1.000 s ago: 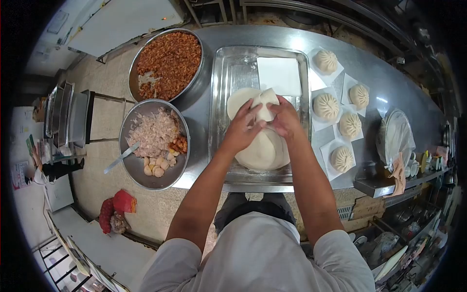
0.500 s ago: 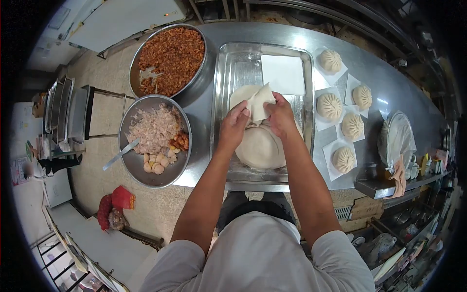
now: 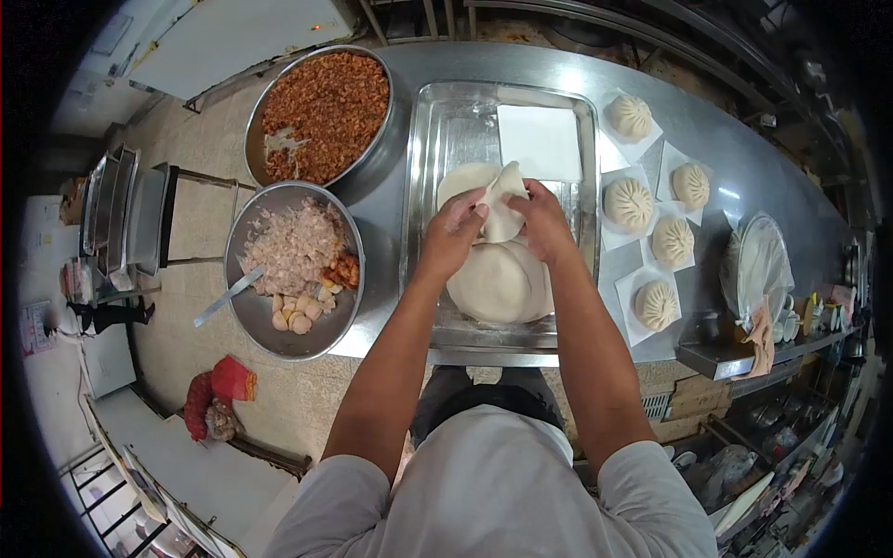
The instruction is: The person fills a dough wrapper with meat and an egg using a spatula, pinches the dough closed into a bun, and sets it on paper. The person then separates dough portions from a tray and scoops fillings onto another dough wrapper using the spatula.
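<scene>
Between my two hands, a thin round dough wrapper (image 3: 505, 206) is held up with its edge bent into folds. My left hand (image 3: 454, 232) is closed on its left side, fingertips pressed to the dough. On the other side my right hand (image 3: 542, 223) pinches the wrapper, thumb toward the middle. More flat dough rounds (image 3: 495, 286) lie overlapping below the hands in a metal tray (image 3: 406, 232), and part of another round shows behind my left hand. A stack of white paper squares (image 3: 539, 142) rests in the tray's far right corner.
To the left stand a bowl of reddish-brown filling (image 3: 327, 107) and a bowl of pale minced filling (image 3: 296, 237) with a spatula (image 3: 228, 296) in it. Several pleated buns (image 3: 629, 205) sit on papers to the right. Further right is a plastic-covered container (image 3: 758, 265).
The wrapper between my hands has shifted from a flat, pointed fold to a more rounded, gathered shape. My fingers have moved slightly along its edge.
</scene>
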Action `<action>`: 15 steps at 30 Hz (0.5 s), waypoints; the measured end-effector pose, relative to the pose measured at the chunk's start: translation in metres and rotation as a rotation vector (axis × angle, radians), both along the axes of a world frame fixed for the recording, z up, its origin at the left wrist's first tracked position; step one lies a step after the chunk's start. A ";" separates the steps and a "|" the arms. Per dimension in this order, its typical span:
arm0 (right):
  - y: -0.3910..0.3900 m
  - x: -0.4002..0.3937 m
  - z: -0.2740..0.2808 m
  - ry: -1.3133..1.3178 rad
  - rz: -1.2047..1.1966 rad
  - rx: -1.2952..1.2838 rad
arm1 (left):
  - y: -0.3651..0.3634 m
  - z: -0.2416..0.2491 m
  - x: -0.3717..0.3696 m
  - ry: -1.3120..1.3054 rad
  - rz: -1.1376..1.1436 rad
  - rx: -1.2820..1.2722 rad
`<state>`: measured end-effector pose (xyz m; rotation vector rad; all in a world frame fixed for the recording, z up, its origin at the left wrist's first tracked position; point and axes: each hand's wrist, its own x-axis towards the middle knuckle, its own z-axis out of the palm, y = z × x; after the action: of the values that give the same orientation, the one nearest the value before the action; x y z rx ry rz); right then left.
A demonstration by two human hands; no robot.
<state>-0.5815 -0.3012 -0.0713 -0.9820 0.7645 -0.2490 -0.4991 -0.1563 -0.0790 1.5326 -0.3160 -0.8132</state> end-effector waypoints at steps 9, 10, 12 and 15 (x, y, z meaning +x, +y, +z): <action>-0.008 0.004 -0.019 0.170 -0.021 -0.116 | -0.001 -0.003 0.016 -0.132 -0.124 0.128; -0.008 0.002 -0.023 0.208 -0.072 -0.111 | 0.001 -0.005 0.013 -0.096 -0.138 0.102; -0.009 0.002 -0.024 0.248 -0.122 -0.107 | 0.000 -0.002 0.010 -0.058 -0.152 0.076; -0.008 0.006 -0.015 0.154 -0.096 -0.001 | -0.009 0.006 0.012 -0.278 -0.133 0.083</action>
<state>-0.5758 -0.3096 -0.0865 -0.9742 0.9536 -0.2589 -0.4874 -0.1658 -0.0725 1.7197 -0.5999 -0.7228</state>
